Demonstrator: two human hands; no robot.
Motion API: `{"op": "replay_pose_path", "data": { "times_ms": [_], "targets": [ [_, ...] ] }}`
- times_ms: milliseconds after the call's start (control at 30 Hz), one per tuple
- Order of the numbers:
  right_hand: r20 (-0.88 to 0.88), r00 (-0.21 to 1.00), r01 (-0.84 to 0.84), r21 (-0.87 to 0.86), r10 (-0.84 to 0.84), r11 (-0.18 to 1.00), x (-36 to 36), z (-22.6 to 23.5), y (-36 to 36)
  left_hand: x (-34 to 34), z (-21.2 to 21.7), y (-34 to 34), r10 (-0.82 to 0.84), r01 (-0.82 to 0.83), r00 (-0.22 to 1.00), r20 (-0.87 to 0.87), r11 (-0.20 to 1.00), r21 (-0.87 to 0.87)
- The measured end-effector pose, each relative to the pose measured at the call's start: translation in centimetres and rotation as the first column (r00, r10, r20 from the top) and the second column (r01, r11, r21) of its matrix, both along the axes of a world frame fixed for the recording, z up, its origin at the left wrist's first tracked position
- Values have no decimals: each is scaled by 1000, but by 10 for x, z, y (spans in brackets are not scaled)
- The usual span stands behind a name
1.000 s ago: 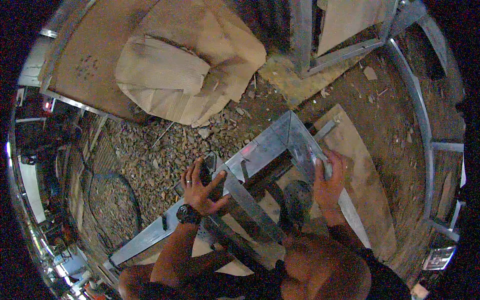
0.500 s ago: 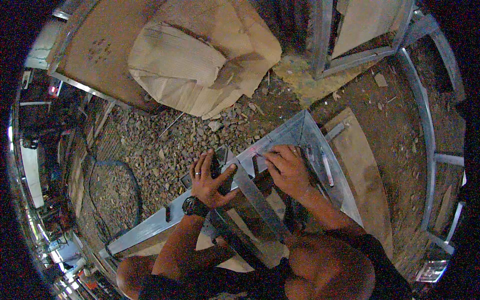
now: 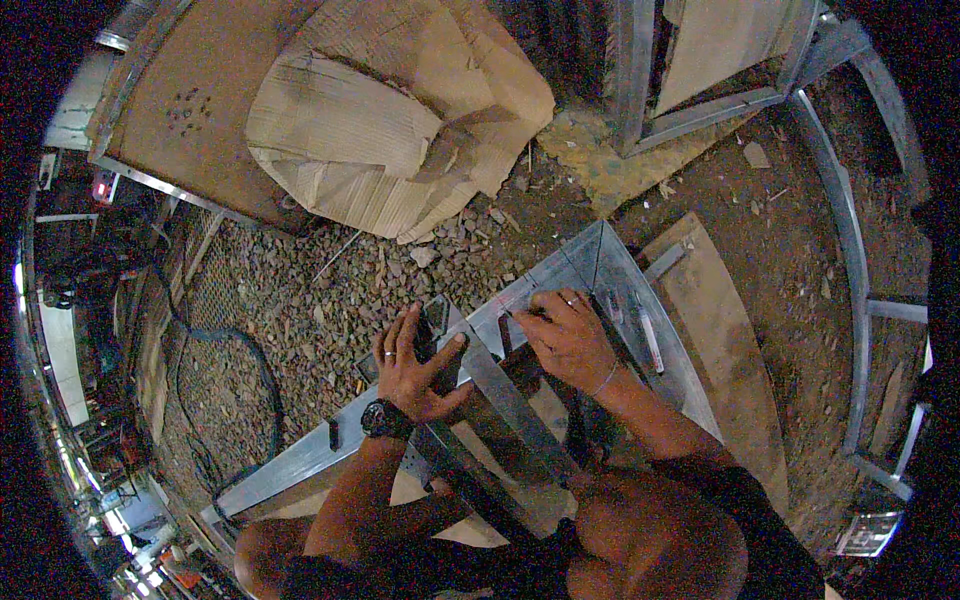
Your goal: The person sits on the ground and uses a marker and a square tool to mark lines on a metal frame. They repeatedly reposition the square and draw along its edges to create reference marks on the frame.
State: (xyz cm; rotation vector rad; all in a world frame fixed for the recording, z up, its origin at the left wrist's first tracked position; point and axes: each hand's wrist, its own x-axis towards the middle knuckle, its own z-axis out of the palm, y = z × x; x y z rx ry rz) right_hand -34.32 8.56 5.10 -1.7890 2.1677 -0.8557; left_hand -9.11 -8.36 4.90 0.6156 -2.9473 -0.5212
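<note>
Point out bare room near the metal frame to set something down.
Best: brown ground between the tan panel and curved metal bar, only scattered scraps. Also gravel between crumpled cardboard and metal frame, though uneven. Crowded: along the frame, from left hand by the crossbar to right hand and slim white stick.

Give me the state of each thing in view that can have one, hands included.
Metal frame: bars meeting at a far corner
Left hand: fingers spread, resting at the frame
Right hand: fingers curled; whether holding anything, unclear
White pen-like stick: lying on the frame's right bar
Large cardboard: creased, crumpled
Dark cable: loose, curved
Watch: strapped on
</note>
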Motion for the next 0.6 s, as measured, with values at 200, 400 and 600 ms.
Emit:
{"op": "replay_pose_path", "data": {
  "times_ms": [200,400,600],
  "targets": [
    [-20,1000,-13,-106,11,994,-2,2,-5,-1,-2,0,16,-14,999,-30,999,42],
    [-19,1000,-6,-117,4,993,-1,0,-4,0,-2,0,3,-3,1000,-16,1000,-8],
    [14,1000,-13,-69,14,998,-1,-1,-3,0,-1,1,21,-20,1000,-16,999,37]
  ]
}}
